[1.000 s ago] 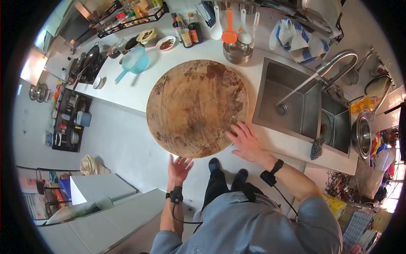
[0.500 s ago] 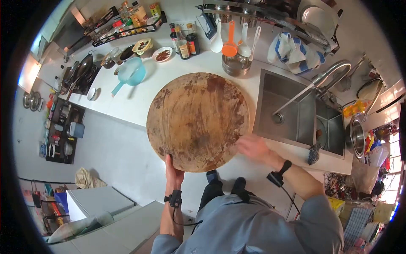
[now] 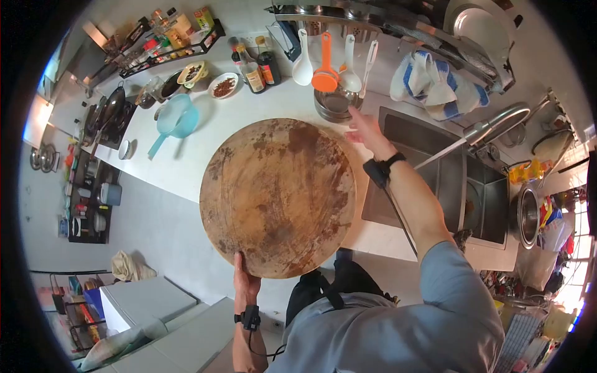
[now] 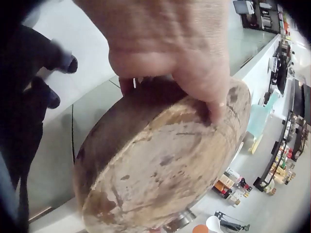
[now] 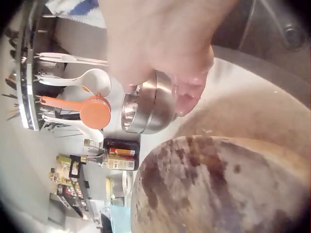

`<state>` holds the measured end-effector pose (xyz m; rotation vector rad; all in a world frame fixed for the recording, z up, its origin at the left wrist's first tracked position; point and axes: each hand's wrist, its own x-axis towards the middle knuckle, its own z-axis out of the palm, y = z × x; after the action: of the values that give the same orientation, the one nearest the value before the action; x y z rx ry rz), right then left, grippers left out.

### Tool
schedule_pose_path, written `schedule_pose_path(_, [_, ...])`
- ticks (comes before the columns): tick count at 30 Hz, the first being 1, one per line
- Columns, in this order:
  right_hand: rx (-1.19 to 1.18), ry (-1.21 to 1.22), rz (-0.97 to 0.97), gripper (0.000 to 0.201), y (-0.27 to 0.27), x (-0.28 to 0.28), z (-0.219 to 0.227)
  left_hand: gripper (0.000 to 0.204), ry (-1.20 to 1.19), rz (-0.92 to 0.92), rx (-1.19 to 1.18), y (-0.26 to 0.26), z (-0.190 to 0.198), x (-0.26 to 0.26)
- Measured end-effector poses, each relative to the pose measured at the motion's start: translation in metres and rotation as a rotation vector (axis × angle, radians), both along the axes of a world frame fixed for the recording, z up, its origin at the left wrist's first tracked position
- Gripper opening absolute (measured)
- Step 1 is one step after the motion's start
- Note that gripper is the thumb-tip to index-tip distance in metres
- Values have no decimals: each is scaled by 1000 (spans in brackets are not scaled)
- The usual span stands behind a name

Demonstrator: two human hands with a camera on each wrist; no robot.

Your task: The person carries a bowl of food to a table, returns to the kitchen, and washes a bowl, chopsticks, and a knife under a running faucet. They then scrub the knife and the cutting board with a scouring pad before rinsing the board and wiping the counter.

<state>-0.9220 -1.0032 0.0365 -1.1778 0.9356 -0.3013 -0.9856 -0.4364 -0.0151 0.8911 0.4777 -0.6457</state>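
Note:
A thick, round wooden chopping board with dark stains juts over the counter's front edge. My left hand grips its near rim, thumb on the top face and fingers at the side and underside, partly hidden. At the back of the counter my right hand reaches to stacked steel bowls. In the right wrist view the fingers are spread, with the hand overlapping the bowls' near side.
Right of the board is a double steel sink with a faucet. An orange scoop and white ladles hang above the bowls. Sauce bottles, a plate of dried spice and a blue strainer-like dipper stand at the back left.
My left hand has come up to the board's near rim and taken hold of it. The right hand has left the board's right edge and moved forward to the steel bowls.

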Motion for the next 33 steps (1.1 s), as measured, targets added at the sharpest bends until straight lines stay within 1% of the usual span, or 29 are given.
schedule_pose_path(1, [13, 6, 5, 70, -5, 12, -4, 61, 6, 5, 13, -2, 0, -1])
schedule_pose_path(3, [136, 61, -1, 60, -18, 30, -9, 59, -15, 41, -1, -6, -1, -1])
schedule_pose_path(4, [137, 65, 2, 60, -30, 39, -20, 60, -14, 48, -3, -10, 1, -1])
schedule_pose_path(6, [253, 28, 91, 48, -42, 50, -39, 60, -7, 56, 6, -16, 7, -3])
schedule_pose_path(7, [256, 28, 97, 48, -47, 53, -45, 61, -6, 61, 15, -19, 9, -3])
schedule_pose_path(8, [229, 18, 90, 42, -50, 55, -50, 62, -36, 63, 46, -22, 11, -4])
schedule_pose_path(9, [200, 6, 82, 37, -53, 57, -50, 62, -38, 69, 47, -24, 13, -4])
schedule_pose_path(10, [201, 6, 85, 37, -57, 55, -49, 62, -41, 82, 56, -26, 15, -4])
schedule_pose_path(12, [167, 43, 129, 31, -69, 48, -42, 62, -43, 95, 65, -28, 14, -3])
schedule_pose_path(13, [168, 45, 132, 31, -72, 42, -36, 63, -36, 86, 75, -26, 11, -2])
schedule_pose_path(15, [79, 89, 31, 30, -79, 33, -25, 63, -28, 88, 88, -22, 5, -1])
schedule_pose_path(17, [56, 90, 53, 32, -100, 30, -34, 64, -55, 64, 81, -21, 3, -1])
schedule_pose_path(19, [58, 101, -47, 33, -110, 27, -36, 64, -52, 73, 84, -22, 4, -2])
schedule_pose_path(21, [41, 105, -58, 36, -113, 21, -33, 65, -46, 78, 87, -23, 6, -1])
schedule_pose_path(23, [72, 93, -45, 46, -108, 13, -27, 64, -72, 59, 75, -24, 10, -1])
schedule_pose_path(24, [50, 115, -37, 56, -108, 9, -36, 64, -69, 68, 85, -21, 8, -2])
schedule_pose_path(25, [59, 118, -33, 56, -93, 3, -30, 63, -73, 53, 83, -17, 3, -1])
schedule_pose_path(27, [-293, 200, 15, 56, -65, -24, -14, 63, -78, 31, 76, -9, -1, 4])
schedule_pose_path(28, [-457, 179, 86, 46, -46, -42, -22, 62, -71, 8, 45, -6, 0, 5])
schedule_pose_path(30, [-904, 85, 181, 35, -3, -77, -51, 61, -68, -42, 4, 1, -4, 8])
schedule_pose_path(31, [-1108, -38, 186, 29, 36, -100, -39, 61, -63, -45, 0, 4, -5, 8])
schedule_pose_path(32, [-1156, 12, 338, 32, 69, -121, -24, 62, -84, -74, -14, 5, -6, 8])
schedule_pose_path(33, [-1303, -49, 399, 36, 101, -139, -15, 63, -109, -106, -32, 6, -5, 10])
